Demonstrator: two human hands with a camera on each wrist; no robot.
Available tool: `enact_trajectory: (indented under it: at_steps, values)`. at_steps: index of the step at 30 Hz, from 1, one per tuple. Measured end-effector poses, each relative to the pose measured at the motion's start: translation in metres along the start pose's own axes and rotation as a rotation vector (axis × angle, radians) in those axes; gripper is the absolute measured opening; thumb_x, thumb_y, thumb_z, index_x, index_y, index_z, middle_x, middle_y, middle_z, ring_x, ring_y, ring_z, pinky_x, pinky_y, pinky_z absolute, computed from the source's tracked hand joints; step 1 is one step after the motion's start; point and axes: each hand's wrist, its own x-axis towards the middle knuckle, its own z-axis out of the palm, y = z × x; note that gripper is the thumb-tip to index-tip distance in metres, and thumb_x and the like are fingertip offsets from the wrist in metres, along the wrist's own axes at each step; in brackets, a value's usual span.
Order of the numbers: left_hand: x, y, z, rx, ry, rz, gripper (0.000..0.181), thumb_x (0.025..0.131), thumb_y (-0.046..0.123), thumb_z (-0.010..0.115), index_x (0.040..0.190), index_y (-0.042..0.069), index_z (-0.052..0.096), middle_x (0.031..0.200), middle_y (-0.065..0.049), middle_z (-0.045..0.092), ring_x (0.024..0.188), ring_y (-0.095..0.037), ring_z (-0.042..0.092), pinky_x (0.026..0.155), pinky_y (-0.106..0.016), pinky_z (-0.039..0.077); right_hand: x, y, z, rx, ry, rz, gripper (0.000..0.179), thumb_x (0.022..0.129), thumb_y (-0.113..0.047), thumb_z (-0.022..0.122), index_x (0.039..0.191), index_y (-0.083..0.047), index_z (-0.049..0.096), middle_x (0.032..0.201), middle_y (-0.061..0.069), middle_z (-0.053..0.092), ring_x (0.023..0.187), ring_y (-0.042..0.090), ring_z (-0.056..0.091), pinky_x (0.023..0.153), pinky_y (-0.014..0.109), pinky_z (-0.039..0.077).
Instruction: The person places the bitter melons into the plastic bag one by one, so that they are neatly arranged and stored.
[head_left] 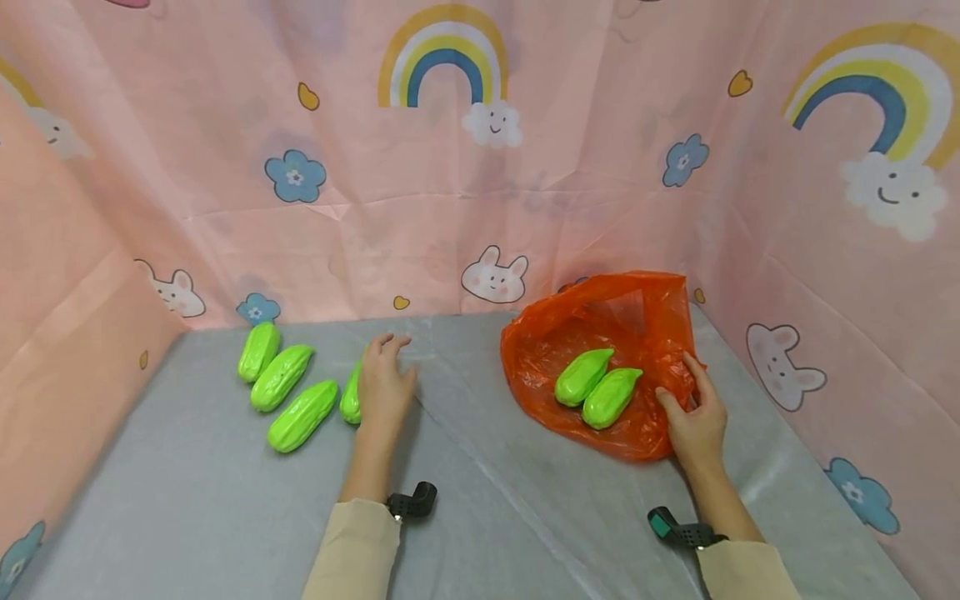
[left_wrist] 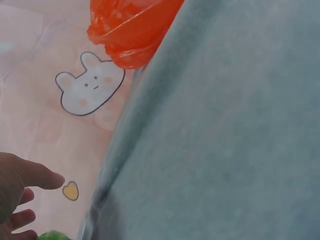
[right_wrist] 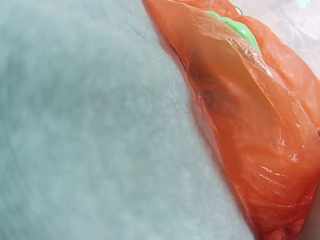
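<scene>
In the head view, my left hand is over a bright green ridged gourd, covering part of it. Its fingers are spread and slightly bent, with the thumb held apart; the left wrist view shows the thumb extended, and a bit of green below. On the right, an orange-red plastic bag lies with its mouth facing me. Two green gourds rest side by side inside it. My right hand grips the bag's right edge between thumb and fingers. The right wrist view shows mostly bag film.
Three more green gourds lie in a slanted group left of my left hand. A grey cloth covers the table. Pink printed curtains stand behind and at both sides. Each wrist wears a black camera strap.
</scene>
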Motion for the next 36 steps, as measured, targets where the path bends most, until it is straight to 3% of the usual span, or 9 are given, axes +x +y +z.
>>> enact_trajectory:
  at_steps: [5, 13, 23, 27, 32, 36]
  values:
    - [0.003, -0.008, -0.004, 0.035, 0.020, -0.047, 0.041, 0.082, 0.000, 0.074, 0.122, 0.008, 0.071, 0.140, -0.016, 0.059, 0.132, -0.038, 0.052, 0.106, -0.052, 0.046, 0.001, 0.000, 0.000, 0.017, -0.001, 0.002, 0.063, 0.095, -0.011, 0.066, 0.153, -0.021, 0.045, 0.156, 0.007, 0.049, 0.140, 0.031, 0.046, 0.119, 0.048, 0.037]
    - [-0.001, -0.013, -0.005, 0.141, 0.049, -0.186, 0.042, 0.081, 0.003, 0.072, 0.122, 0.011, 0.072, 0.140, -0.014, 0.061, 0.128, -0.038, 0.055, 0.103, -0.054, 0.046, -0.001, -0.001, 0.000, 0.017, -0.003, 0.005, 0.062, 0.095, -0.011, 0.066, 0.153, -0.022, 0.046, 0.155, 0.005, 0.050, 0.136, 0.028, 0.049, 0.117, 0.041, 0.041]
    - [-0.001, -0.020, -0.007, 0.151, 0.059, -0.192, 0.046, 0.080, -0.009, 0.062, 0.121, 0.011, 0.072, 0.140, -0.014, 0.061, 0.126, -0.039, 0.057, 0.097, -0.055, 0.049, 0.001, 0.001, 0.000, 0.016, -0.005, 0.002, 0.063, 0.095, -0.011, 0.066, 0.153, -0.022, 0.045, 0.156, 0.005, 0.049, 0.140, 0.029, 0.047, 0.119, 0.046, 0.038]
    - [0.001, -0.020, -0.005, 0.060, 0.059, -0.196, 0.044, 0.081, -0.005, 0.066, 0.121, 0.011, 0.072, 0.140, -0.013, 0.061, 0.128, -0.040, 0.056, 0.097, -0.057, 0.049, 0.002, 0.003, 0.000, 0.011, -0.004, -0.002, 0.063, 0.095, -0.011, 0.066, 0.153, -0.022, 0.045, 0.156, 0.006, 0.049, 0.140, 0.029, 0.047, 0.119, 0.046, 0.037]
    - [0.005, -0.017, 0.003, -0.148, 0.038, -0.139, 0.039, 0.080, 0.001, 0.072, 0.119, 0.006, 0.073, 0.136, -0.016, 0.063, 0.129, -0.040, 0.057, 0.107, -0.052, 0.045, 0.002, 0.004, 0.000, 0.018, -0.001, -0.009, 0.063, 0.094, -0.011, 0.067, 0.153, -0.022, 0.046, 0.155, 0.006, 0.050, 0.138, 0.028, 0.047, 0.120, 0.041, 0.038]
    - [0.005, -0.010, 0.013, -0.234, 0.006, -0.095, 0.035, 0.081, 0.003, 0.074, 0.117, 0.004, 0.073, 0.132, -0.019, 0.065, 0.128, -0.038, 0.058, 0.110, -0.050, 0.044, 0.002, 0.003, 0.000, 0.025, -0.005, -0.011, 0.063, 0.094, -0.010, 0.067, 0.152, -0.022, 0.047, 0.155, 0.007, 0.050, 0.139, 0.028, 0.047, 0.120, 0.041, 0.037]
